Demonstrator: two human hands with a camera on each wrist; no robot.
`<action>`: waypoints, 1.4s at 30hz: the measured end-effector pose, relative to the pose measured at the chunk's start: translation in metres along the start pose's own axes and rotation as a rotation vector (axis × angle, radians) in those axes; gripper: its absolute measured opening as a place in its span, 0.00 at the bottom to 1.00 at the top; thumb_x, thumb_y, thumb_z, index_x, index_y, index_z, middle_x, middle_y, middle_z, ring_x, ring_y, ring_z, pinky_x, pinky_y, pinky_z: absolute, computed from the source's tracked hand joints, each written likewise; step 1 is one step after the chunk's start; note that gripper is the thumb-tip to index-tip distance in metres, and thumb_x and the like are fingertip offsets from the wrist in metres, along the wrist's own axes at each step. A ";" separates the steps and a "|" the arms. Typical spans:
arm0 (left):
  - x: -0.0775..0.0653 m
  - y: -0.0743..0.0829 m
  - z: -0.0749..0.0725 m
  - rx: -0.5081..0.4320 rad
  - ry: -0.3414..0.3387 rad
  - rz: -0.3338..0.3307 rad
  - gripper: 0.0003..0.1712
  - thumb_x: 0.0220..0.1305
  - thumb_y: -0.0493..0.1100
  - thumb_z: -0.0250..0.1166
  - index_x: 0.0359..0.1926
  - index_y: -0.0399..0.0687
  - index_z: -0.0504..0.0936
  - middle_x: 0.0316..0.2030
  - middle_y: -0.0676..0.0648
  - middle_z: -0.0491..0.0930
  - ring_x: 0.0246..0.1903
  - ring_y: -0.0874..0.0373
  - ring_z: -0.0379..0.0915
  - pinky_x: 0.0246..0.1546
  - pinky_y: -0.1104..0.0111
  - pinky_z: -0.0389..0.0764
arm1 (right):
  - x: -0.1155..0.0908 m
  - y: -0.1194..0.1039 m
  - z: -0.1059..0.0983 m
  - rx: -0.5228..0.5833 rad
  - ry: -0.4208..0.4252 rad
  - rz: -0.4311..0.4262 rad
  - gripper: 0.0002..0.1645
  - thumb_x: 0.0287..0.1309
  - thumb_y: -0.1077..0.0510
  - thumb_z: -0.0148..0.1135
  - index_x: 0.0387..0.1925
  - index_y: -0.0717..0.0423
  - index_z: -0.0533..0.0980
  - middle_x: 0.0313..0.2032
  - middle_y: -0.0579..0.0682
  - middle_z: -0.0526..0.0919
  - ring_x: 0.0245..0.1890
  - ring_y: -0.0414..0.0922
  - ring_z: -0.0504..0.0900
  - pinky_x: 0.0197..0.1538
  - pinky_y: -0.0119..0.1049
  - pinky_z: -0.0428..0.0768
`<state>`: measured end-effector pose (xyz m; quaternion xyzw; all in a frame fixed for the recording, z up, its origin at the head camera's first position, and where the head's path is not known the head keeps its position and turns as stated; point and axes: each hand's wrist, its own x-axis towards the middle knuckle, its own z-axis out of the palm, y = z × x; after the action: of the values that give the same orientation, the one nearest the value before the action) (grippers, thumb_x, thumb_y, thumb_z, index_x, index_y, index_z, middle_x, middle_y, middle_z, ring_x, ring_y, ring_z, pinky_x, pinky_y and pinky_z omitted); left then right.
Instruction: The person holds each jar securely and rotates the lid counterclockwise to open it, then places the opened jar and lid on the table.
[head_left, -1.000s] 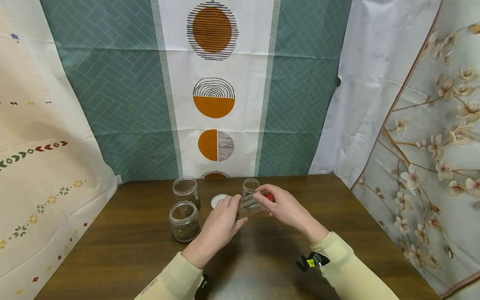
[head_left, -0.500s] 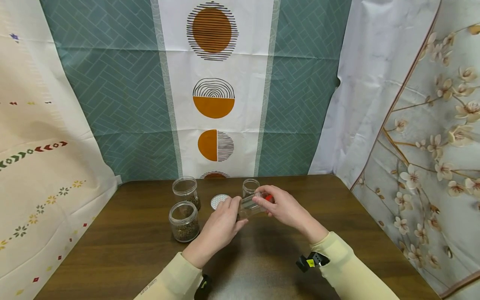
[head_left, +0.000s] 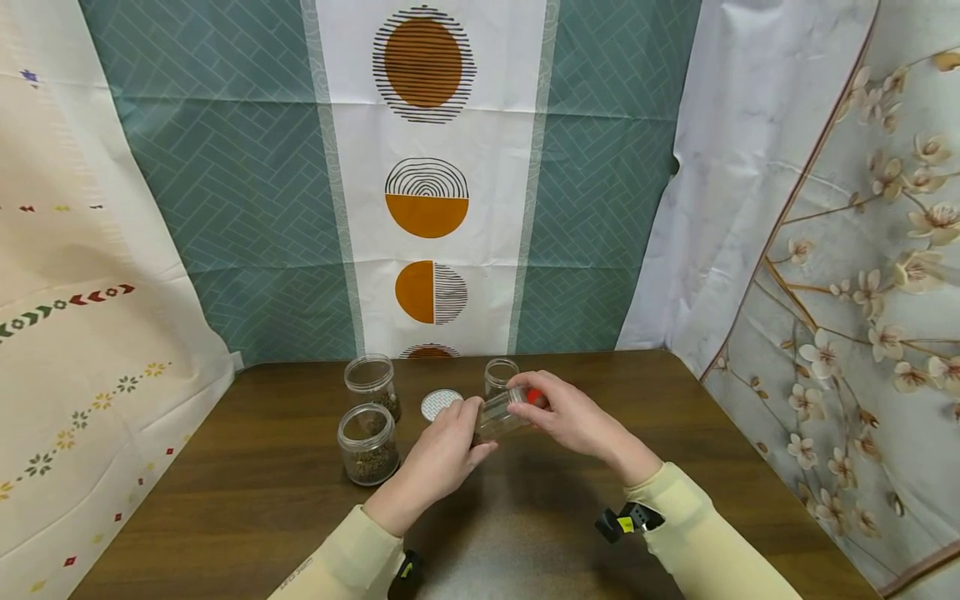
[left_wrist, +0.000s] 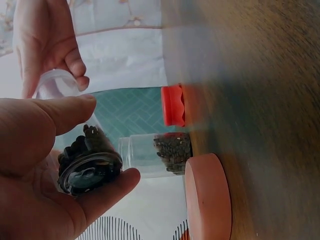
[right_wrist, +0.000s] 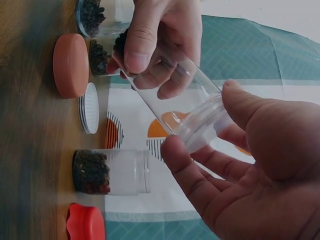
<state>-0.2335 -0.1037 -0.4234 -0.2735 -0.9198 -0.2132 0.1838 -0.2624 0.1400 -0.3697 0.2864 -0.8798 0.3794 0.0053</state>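
Observation:
A clear jar is held tilted above the table between both hands. My left hand grips its base end, thumb and fingers around the wall. Dark bean-like pieces lie at the bottom of this jar, in the left wrist view. My right hand pinches the ridged, translucent mouth end between thumb and fingers. Whether a clear lid sits on that end I cannot tell. Just beyond the hands stands a smaller open jar with dark contents, beside a red scalloped lid.
Two open jars with brownish contents stand on the left of the wooden table. A white patterned lid lies behind my left hand. The wrist views show a salmon-coloured lid near it. Fabric curtains border the table's back and sides.
My right fingers have shifted slightly at the jar's mouth, and more of its rim shows. The jar's angle has changed a little. My left hand keeps its grip almost in place.

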 end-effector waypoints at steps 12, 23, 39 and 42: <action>-0.001 0.000 -0.001 -0.007 0.006 0.003 0.31 0.70 0.49 0.81 0.62 0.40 0.75 0.39 0.49 0.74 0.37 0.54 0.72 0.38 0.59 0.77 | -0.004 0.001 -0.006 -0.046 -0.029 -0.069 0.27 0.74 0.49 0.74 0.69 0.49 0.79 0.54 0.44 0.81 0.47 0.45 0.83 0.49 0.42 0.83; 0.001 -0.001 0.000 -0.012 -0.013 -0.009 0.30 0.70 0.48 0.81 0.62 0.40 0.75 0.40 0.49 0.75 0.37 0.56 0.71 0.38 0.61 0.77 | -0.006 0.002 -0.007 -0.022 -0.056 -0.064 0.30 0.72 0.50 0.76 0.70 0.47 0.78 0.61 0.46 0.80 0.55 0.47 0.85 0.54 0.43 0.85; 0.001 0.002 -0.005 0.034 0.025 -0.020 0.33 0.68 0.49 0.82 0.64 0.39 0.76 0.41 0.47 0.76 0.39 0.52 0.74 0.39 0.58 0.79 | -0.001 -0.002 -0.010 0.038 -0.035 0.142 0.30 0.79 0.43 0.68 0.73 0.48 0.78 0.56 0.50 0.84 0.35 0.46 0.88 0.46 0.47 0.89; 0.000 0.002 -0.003 0.035 0.019 -0.024 0.33 0.68 0.48 0.82 0.64 0.39 0.76 0.41 0.47 0.76 0.39 0.53 0.73 0.39 0.59 0.79 | -0.001 -0.001 -0.009 0.037 -0.036 0.162 0.29 0.79 0.43 0.67 0.72 0.48 0.79 0.51 0.50 0.86 0.33 0.48 0.87 0.46 0.50 0.88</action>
<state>-0.2319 -0.1039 -0.4200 -0.2574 -0.9248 -0.2016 0.1946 -0.2626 0.1462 -0.3623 0.2213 -0.8928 0.3897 -0.0462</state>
